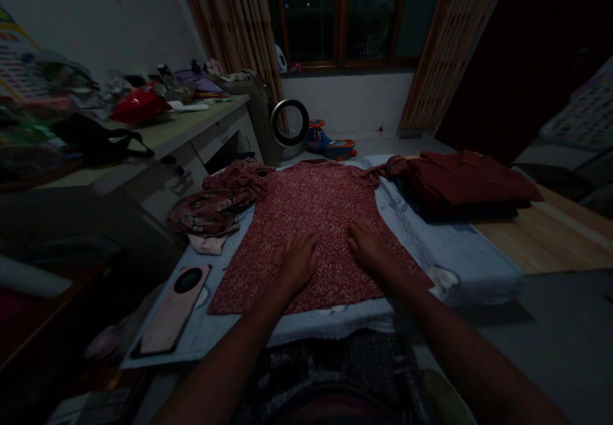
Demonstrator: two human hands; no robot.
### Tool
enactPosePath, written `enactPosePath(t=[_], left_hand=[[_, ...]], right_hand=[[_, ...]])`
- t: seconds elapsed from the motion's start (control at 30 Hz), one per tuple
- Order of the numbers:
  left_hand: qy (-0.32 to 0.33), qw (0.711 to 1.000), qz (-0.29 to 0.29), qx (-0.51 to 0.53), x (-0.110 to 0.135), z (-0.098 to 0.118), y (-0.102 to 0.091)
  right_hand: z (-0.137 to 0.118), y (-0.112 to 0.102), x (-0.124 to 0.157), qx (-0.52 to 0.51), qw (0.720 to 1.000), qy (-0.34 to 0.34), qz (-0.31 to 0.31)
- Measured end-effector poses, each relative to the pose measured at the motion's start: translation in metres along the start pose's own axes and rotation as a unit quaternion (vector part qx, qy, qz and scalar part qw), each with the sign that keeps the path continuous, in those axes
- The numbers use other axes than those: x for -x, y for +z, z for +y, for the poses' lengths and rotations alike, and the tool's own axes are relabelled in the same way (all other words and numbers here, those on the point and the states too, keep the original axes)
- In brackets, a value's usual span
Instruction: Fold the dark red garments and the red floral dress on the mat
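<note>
A dark red shirt [320, 205] with a fine pale pattern lies spread out on a light blue cloth [330, 326], its hem towards me. On its lower middle rests my left hand [299, 260], palm down, with the fingers lying on the fabric. My right hand [368, 245] lies in the same way a little to the right, fingers forward and somewhat bent. Neither hand visibly grips anything. Crumpled patterned clothing [220, 195] sits by the shirt's left side. Folded dark red clothes [472, 179] are stacked to the right.
A phone [172, 310] lies at the cloth's near left corner. A desk [167, 133] with drawers stands at left, holding a red bag [140, 104] and other items. Ahead are a blue and orange ride-on toy [330, 144] and a window. A wooden board [550, 233] extends at right.
</note>
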State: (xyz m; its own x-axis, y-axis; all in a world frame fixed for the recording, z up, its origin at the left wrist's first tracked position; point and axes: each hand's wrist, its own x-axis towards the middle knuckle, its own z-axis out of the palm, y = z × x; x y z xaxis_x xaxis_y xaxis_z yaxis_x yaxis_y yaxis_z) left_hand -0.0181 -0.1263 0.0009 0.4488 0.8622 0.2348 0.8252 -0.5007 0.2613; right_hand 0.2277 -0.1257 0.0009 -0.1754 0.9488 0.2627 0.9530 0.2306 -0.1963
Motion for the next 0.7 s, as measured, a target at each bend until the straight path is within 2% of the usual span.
enactPosePath(t=[0.07, 0.17, 0.3, 0.43, 0.53, 0.63, 0.7], left_hand=[[0.02, 0.999, -0.031, 0.009, -0.002, 0.023, 0.009], [0.024, 0.998, -0.06, -0.003, 0.003, 0.034, 0.016], [0.006, 0.998, -0.05, -0.029, 0.02, 0.016, 0.013], [-0.035, 0.998, -0.02, -0.058, 0.042, -0.018, 0.003], [-0.076, 0.994, -0.011, -0.08, 0.057, -0.043, -0.008], [-0.121, 0.987, -0.001, -0.102, 0.061, -0.051, -0.02], [-0.133, 0.986, 0.006, -0.103, 0.056, -0.041, -0.023]], right_hand=[[-0.022, 0.005, 0.01, -0.023, 0.999, -0.043, -0.012], [-0.029, 0.008, 0.022, -0.033, 0.997, -0.057, -0.03], [0.0, 0.002, 0.033, -0.009, 1.0, -0.011, -0.016], [0.036, -0.006, 0.045, 0.03, 0.999, 0.013, -0.022], [0.052, -0.012, 0.053, 0.05, 0.998, 0.028, -0.027], [0.048, -0.017, 0.056, 0.073, 0.993, 0.089, -0.016], [0.031, -0.018, 0.053, 0.076, 0.992, 0.104, -0.004]])
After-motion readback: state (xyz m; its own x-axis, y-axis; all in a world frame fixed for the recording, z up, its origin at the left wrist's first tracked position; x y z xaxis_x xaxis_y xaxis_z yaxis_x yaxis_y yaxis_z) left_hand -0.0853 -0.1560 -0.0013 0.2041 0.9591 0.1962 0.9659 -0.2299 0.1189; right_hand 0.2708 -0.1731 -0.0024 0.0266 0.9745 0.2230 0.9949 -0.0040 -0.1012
